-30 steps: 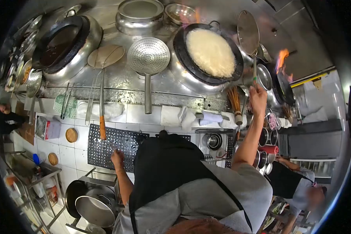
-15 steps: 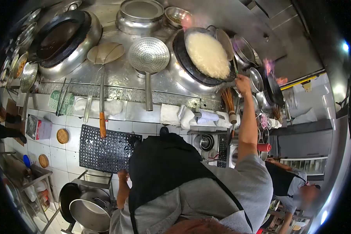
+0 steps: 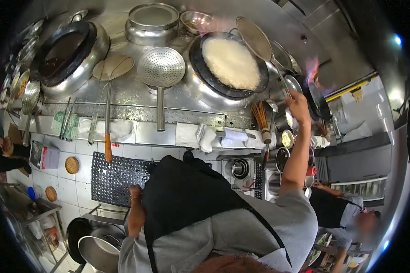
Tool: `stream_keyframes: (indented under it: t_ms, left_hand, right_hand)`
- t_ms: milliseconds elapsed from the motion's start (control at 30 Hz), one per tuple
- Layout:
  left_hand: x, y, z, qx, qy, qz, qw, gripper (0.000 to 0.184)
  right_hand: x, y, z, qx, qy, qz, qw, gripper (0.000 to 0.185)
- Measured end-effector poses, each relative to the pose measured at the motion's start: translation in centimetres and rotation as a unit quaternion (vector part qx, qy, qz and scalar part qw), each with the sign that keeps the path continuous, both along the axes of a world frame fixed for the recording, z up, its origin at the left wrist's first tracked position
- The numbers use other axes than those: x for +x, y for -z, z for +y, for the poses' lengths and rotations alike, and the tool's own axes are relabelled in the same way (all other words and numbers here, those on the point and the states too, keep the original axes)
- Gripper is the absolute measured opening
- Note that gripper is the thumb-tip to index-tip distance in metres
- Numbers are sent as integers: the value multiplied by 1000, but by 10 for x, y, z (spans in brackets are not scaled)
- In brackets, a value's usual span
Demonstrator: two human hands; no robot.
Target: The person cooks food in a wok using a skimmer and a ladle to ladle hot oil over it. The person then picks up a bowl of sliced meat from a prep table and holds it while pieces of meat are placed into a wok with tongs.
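My right hand (image 3: 298, 105) is closed around the handle of a round mesh skimmer (image 3: 254, 38). The skimmer is raised at the right rim of a black wok (image 3: 199, 73). Pale, bubbling froth (image 3: 230, 63) fills much of that wok. My left hand (image 3: 135, 191) hangs low beside my black apron (image 3: 187, 195), above the floor mat. Its fingers look curled, and I see nothing in them. A perforated ladle (image 3: 161, 68) lies on the steel range left of the wok, and another mesh skimmer (image 3: 113, 67) with a wooden handle end lies farther left.
A second wok (image 3: 61, 54) with dark liquid sits at far left. Flames (image 3: 312, 68) rise by another wok at right. A bamboo brush (image 3: 260, 119) and folded cloths (image 3: 187, 135) line the front edge. A co-worker (image 3: 328, 207) stands at lower right.
My right hand has moved right and slightly down. The skimmer head has risen from beside the froth to above the wok's right rim. My left hand has shifted slightly left and up.
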State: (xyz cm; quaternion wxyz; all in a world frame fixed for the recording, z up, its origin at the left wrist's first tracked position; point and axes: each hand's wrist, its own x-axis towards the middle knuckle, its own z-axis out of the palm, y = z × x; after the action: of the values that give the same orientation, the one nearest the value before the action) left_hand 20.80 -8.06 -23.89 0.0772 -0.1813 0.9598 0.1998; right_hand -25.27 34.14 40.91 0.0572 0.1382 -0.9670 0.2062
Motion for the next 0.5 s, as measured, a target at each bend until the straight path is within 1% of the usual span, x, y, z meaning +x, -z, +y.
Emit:
stream_keyframes:
  t_ms: [67,133,167,200,233,267,300,333,367,400,433,500]
  left_hand:
    - [-6,0,7,-5,45,-8,999,27]
    - [-5,-3,7,6,16,139,990,19]
    - [10,24,2,9,7,211,977,15]
    - [2,19,-5,8,6,208,978,15]
    - [-2,16,-12,69,-43,82,993,20]
    - [-3,17,-18,129,-93,-42,986,26]
    - [1,16,-22,127,-97,-39,986,26]
    - [9,15,-24,211,-175,-16,962,23]
    - [18,15,-25,293,-248,8,923,20]
    - [21,16,-26,372,-318,32,872,18]
    - [-3,-94,-2,534,-565,71,625,11]
    - [3,-92,-1,525,-570,62,629,12]
  right_hand:
    - [-26,5,-4,78,-29,47,995,33]
    - [-63,27,-3,60,-46,101,992,33]
    - [-80,34,-7,61,-31,91,993,32]
    - [-94,41,-11,63,-18,79,995,31]
    - [-105,49,-15,61,-20,77,995,31]
    - [-115,54,-21,103,-47,84,990,31]
    - [-122,58,-26,146,-75,94,982,30]
    - [-124,65,-28,143,-78,96,982,30]
    - [-122,73,-30,150,-83,103,980,31]
    - [-119,76,-31,157,-88,110,978,32]
    - [-115,76,-30,157,-91,112,977,32]
    - [-91,61,-26,167,-105,93,976,30]
